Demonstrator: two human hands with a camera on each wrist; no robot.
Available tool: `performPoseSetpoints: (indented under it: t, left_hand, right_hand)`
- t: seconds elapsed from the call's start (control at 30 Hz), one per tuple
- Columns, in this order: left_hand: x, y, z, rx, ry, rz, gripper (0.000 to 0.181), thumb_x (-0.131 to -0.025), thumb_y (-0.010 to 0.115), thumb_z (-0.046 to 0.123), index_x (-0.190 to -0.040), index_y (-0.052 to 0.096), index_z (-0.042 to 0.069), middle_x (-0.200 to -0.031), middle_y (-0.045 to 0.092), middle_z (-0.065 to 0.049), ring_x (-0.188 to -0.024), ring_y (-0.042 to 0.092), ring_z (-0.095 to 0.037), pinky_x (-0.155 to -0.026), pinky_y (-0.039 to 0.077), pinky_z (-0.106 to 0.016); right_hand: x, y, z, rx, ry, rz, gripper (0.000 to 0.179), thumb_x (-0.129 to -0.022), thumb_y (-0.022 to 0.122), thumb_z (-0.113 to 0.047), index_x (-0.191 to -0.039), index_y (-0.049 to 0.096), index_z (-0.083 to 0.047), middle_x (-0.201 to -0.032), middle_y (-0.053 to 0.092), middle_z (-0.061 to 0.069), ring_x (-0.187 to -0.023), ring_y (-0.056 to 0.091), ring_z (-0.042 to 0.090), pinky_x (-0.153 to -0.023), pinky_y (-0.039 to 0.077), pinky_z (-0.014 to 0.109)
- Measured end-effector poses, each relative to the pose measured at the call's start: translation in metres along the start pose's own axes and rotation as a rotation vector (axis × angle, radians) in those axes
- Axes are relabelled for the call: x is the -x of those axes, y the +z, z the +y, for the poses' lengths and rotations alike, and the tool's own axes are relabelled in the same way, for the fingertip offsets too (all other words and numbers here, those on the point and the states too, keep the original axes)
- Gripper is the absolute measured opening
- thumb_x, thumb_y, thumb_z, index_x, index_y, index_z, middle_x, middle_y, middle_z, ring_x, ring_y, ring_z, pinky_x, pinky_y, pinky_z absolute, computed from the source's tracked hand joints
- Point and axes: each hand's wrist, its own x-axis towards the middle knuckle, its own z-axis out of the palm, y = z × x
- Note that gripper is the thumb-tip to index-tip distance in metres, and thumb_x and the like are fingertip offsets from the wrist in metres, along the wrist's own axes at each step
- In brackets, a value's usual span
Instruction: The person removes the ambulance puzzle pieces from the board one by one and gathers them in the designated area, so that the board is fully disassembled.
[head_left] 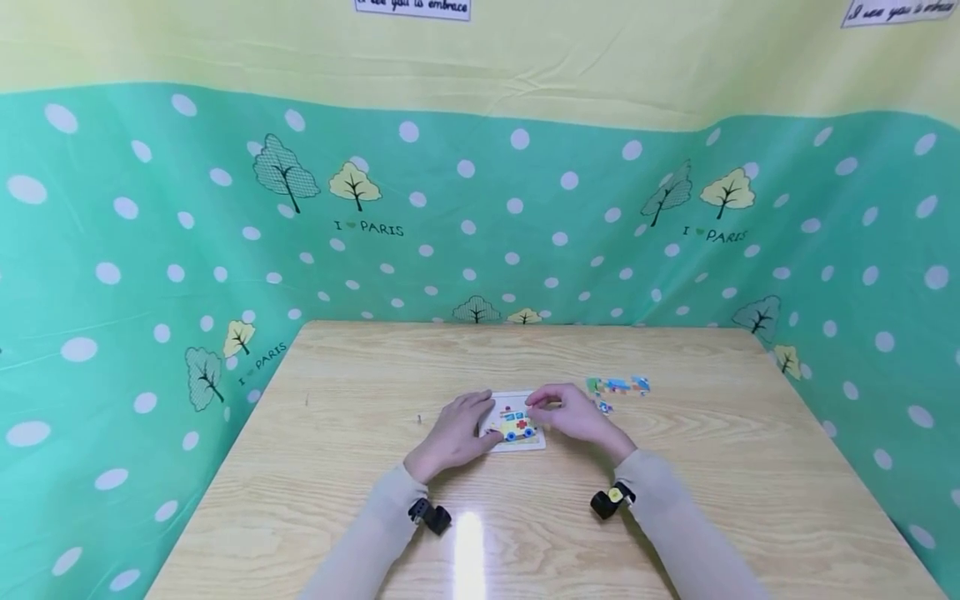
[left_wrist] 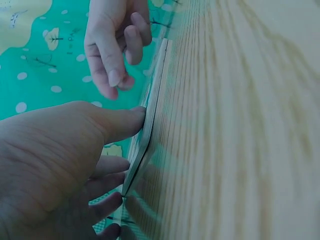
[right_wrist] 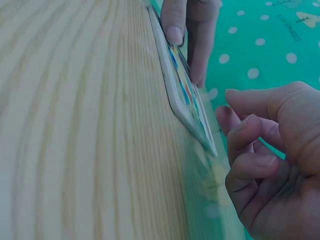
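A white-framed jigsaw puzzle board (head_left: 525, 446) lies on the table between the hands, its picture a yellow ambulance (head_left: 512, 427) with a red cross and blue wheels. My left hand (head_left: 456, 429) rests along the board's left side, thumb on its near part and fingers by the far left edge. In the left wrist view the left thumb (left_wrist: 125, 124) lies straight against the frame. Above the board's right part hovers my right hand (head_left: 573, 414), fingers loosely bent, thumb and index fingertips close together. No piece shows between the right hand's fingers (right_wrist: 245, 130).
Several loose puzzle pieces (head_left: 618, 384) lie beyond the right hand, and a small piece (head_left: 604, 407) sits right beside it. The wooden table (head_left: 360, 367) ends at a green dotted curtain (head_left: 487, 225) at the back and sides.
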Motion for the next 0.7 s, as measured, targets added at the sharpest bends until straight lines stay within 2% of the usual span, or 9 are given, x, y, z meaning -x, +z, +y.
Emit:
performPoseSetpoints:
  t: [0.1, 0.27, 0.37, 0.57, 0.7]
  left_hand:
    - [0.000, -0.001, 0.000, -0.008, 0.013, 0.003, 0.069, -0.100, 0.069, 0.041, -0.153, 0.054, -0.001, -0.166, 0.046, -0.019, -0.154, 0.041, -0.044, -0.126, 0.032, -0.066]
    - [0.001, 0.000, 0.001, -0.017, 0.021, 0.013, 0.068, -0.100, 0.069, 0.040, -0.152, 0.055, -0.002, -0.165, 0.047, -0.020, -0.153, 0.042, -0.045, -0.125, 0.034, -0.067]
    - [0.001, 0.000, 0.001, -0.022, 0.020, 0.011, 0.067, -0.100, 0.069, 0.039, -0.152, 0.055, -0.002, -0.165, 0.048, -0.020, -0.153, 0.043, -0.045, -0.124, 0.034, -0.067]
    - [0.001, -0.002, 0.003, -0.011, 0.020, 0.005, 0.066, -0.101, 0.069, 0.037, -0.152, 0.055, -0.002, -0.165, 0.047, -0.020, -0.153, 0.042, -0.044, -0.124, 0.034, -0.067]
    - [0.001, -0.003, 0.002, -0.009, 0.023, 0.008, 0.066, -0.101, 0.069, 0.037, -0.152, 0.055, -0.002, -0.165, 0.047, -0.020, -0.153, 0.042, -0.044, -0.124, 0.034, -0.068]
  right_hand:
    - [-0.003, 0.006, -0.005, -0.023, -0.004, -0.031, 0.029, -0.096, 0.078, -0.025, -0.121, 0.076, -0.011, -0.104, 0.075, 0.000, -0.101, 0.066, 0.016, -0.090, 0.051, 0.036]
    - [-0.006, 0.013, -0.011, -0.039, 0.008, -0.078, 0.038, -0.090, 0.085, -0.023, -0.124, 0.074, -0.012, -0.099, 0.073, 0.001, -0.080, 0.062, 0.016, -0.067, 0.047, 0.026]
    - [-0.008, 0.016, -0.010, -0.003, 0.002, -0.102, 0.043, -0.088, 0.088, -0.024, -0.126, 0.073, -0.013, -0.094, 0.072, -0.001, -0.069, 0.056, 0.014, -0.058, 0.043, 0.024]
    - [-0.012, 0.020, -0.013, 0.060, -0.006, -0.133, 0.057, -0.087, 0.089, -0.023, -0.138, 0.067, -0.008, -0.088, 0.068, -0.002, -0.064, 0.052, 0.010, -0.059, 0.043, 0.024]
    - [-0.015, 0.021, -0.015, 0.086, 0.003, -0.144, 0.056, -0.088, 0.089, -0.022, -0.139, 0.068, -0.008, -0.083, 0.064, -0.002, -0.063, 0.051, 0.010, -0.057, 0.042, 0.024]
